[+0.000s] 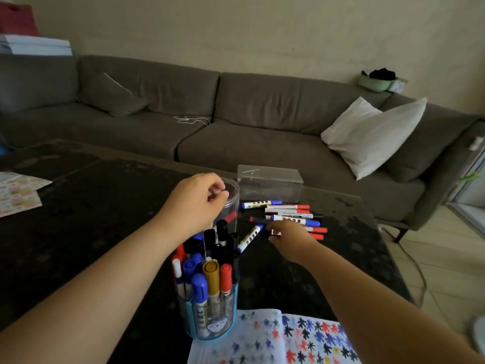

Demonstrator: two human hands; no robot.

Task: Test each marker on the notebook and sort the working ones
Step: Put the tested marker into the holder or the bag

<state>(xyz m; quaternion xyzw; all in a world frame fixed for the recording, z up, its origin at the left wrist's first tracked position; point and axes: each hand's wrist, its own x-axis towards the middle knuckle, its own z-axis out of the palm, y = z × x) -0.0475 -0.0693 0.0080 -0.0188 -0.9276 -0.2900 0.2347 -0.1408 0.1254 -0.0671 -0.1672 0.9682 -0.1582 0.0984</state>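
My left hand (199,203) hovers at the mouth of a clear cylinder (232,195), fingertips curled against the thumb. A speck of red shows between them, and whether they pinch anything is unclear. A red marker (229,218) lies slanted inside the cylinder. My right hand (286,236) reaches into a loose pile of markers (291,215) with blue and red caps and pinches a black-ended marker (265,232) there. A blue holder (210,319) packed with several markers stands at the front. The open notebook (262,337), covered in coloured star marks, lies beside it.
A clear rectangular box (270,183) stands behind the pile on the dark table (91,206). Patterned paper (18,195) lies at the table's left edge. A grey sofa (236,122) with a white pillow (372,132) runs behind the table.
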